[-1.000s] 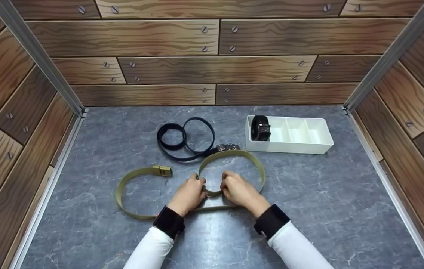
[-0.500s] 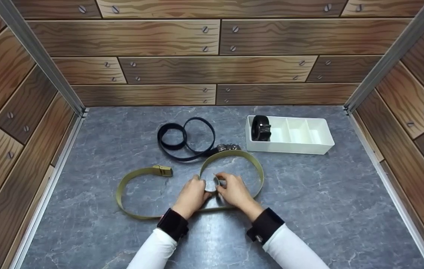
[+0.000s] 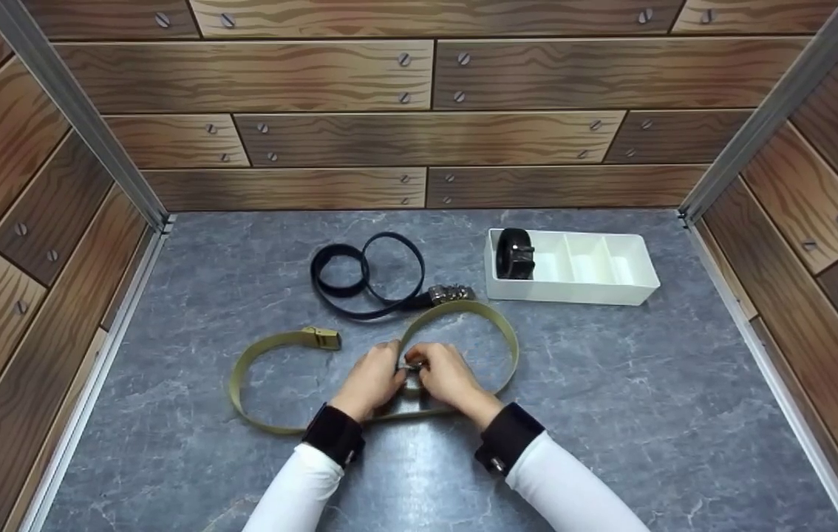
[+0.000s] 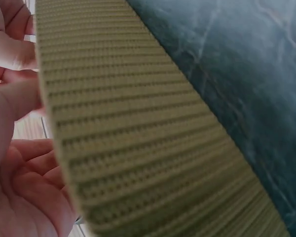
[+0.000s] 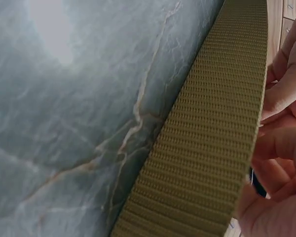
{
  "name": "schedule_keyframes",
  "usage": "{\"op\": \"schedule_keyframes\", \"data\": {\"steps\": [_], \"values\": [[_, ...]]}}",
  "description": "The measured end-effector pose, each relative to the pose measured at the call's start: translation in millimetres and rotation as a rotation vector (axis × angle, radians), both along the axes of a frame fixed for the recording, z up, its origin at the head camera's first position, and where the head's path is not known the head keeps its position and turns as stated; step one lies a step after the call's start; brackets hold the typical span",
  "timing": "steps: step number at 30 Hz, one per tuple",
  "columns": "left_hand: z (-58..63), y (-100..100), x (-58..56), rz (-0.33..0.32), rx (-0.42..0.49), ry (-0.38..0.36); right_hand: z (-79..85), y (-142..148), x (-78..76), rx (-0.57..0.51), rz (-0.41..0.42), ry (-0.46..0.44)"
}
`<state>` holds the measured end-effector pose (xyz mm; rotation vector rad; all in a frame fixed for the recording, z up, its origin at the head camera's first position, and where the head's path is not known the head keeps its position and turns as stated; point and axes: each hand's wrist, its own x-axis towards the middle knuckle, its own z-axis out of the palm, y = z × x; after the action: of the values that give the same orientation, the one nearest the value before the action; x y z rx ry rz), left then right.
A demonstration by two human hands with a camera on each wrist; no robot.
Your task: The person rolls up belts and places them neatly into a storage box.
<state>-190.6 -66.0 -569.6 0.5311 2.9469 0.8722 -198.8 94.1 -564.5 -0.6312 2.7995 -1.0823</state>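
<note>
An olive webbing belt (image 3: 511, 341) stands on its edge in a wide loop, and its brass-coloured buckle (image 3: 324, 338) lies at the left end. My left hand (image 3: 371, 380) grips the belt near its other end. Close beside it, my right hand (image 3: 450, 378) pinches the end part, which is bent into a small curl between the hands. The fingertips partly cover that curl. In the left wrist view the ribbed belt (image 4: 123, 118) crosses in front of the fingers. The right wrist view likewise shows the belt (image 5: 202, 123) hiding part of the hands.
Behind the olive belt lies a loosely looped black belt (image 3: 315, 284) with a metal buckle (image 3: 451, 294). A white divided box (image 3: 574, 292) stands at the back right, with a coiled black belt (image 3: 515, 255) in its left compartment. Wood-patterned walls (image 3: 419, 140) enclose the grey marbled surface.
My right hand has moved left, nearer to my left hand. The small curl between the hands has become tighter, and the wide loop has narrowed slightly. The buckle end stayed put.
</note>
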Motion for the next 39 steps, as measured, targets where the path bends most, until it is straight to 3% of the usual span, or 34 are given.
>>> {"op": "schedule_keyframes", "data": {"steps": [7,13,21,23,28,31,36,39], "values": [[-1.7,4.5,-2.2,0.031,-0.094,0.127,-3.8,-3.3,-1.3,-0.008,-0.035,0.092],[-3.3,9.9,-4.6,0.086,-0.199,0.207,-3.6,0.4,-1.1,-0.006,-0.111,0.033],[-0.4,9.8,-4.7,0.064,-0.207,0.184,1.9,0.3,0.3,-0.035,-0.064,-0.191],[0.6,9.6,-4.1,0.045,-0.200,0.190,2.0,-0.7,-2.4,0.000,-0.053,-0.169],[0.5,11.7,-2.8,-0.001,-0.168,0.223,-0.3,-2.9,-7.3,0.139,0.007,0.007],[0.2,12.8,-3.0,-0.011,-0.171,0.216,-1.2,-4.2,-7.0,0.171,0.025,0.069],[-0.5,13.3,-4.0,0.036,-0.172,0.185,1.3,-3.9,-3.7,0.120,-0.022,0.035],[-1.8,12.3,-4.6,0.063,-0.156,0.179,5.5,-2.6,-0.3,0.074,-0.071,-0.069]]}}
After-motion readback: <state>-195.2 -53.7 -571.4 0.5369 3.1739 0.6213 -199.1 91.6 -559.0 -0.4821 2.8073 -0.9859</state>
